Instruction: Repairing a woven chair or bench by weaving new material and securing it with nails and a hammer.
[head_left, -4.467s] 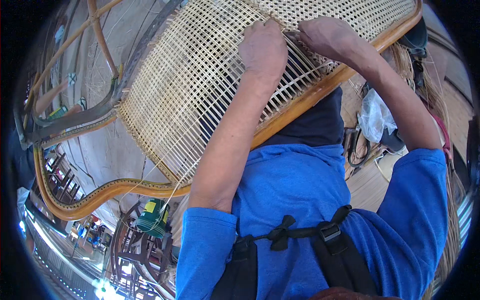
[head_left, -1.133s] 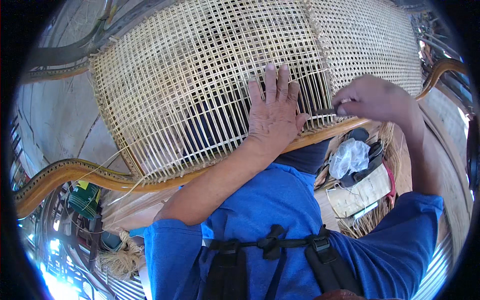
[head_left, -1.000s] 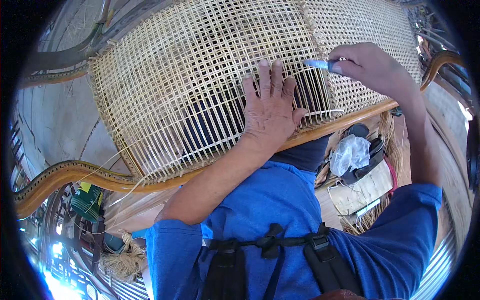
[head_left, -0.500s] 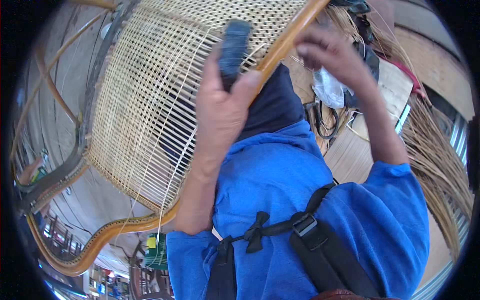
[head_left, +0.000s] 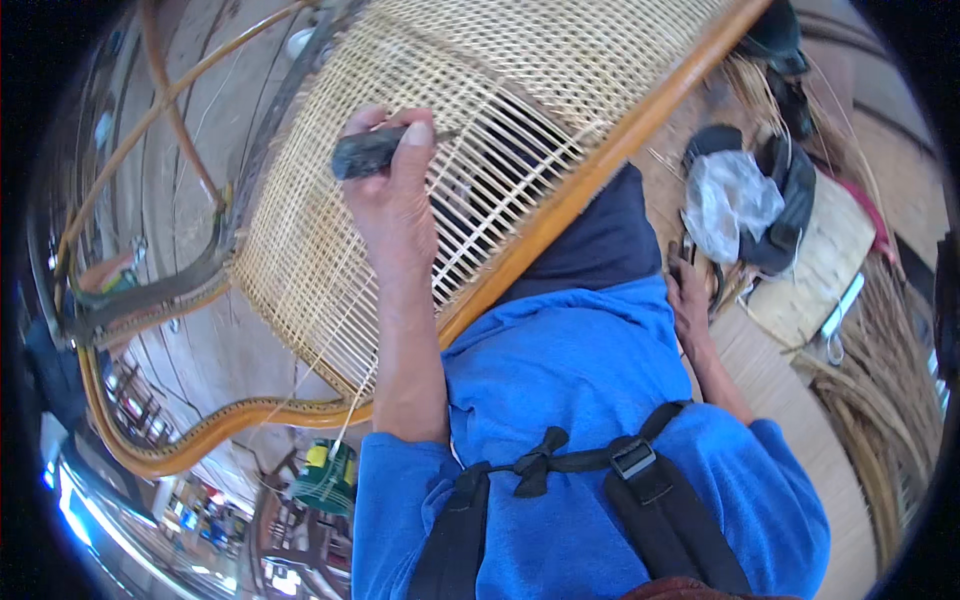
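My left hand is closed round a short tool with a thick, dark handle. A thin dark tip sticks out past my thumb, over the woven cane panel. The panel is pale, tightly woven at the far part, with open parallel strands nearer me; a polished wooden frame edges it. Low at my right side, my right hand has its fingers about a black loop handle, which looks like that of scissors. The blades are hidden.
Beside my right hand lie a clear plastic bag, dark cloth-like items and a pale flat pad. Bundled cane strands run along the right. A green container stands beyond the curved frame at lower left.
My left hand has moved left across the panel with the dark-handled tool, which has turned sideways. My right hand has dropped from the frame's edge to the black loop handle. The view has shifted.
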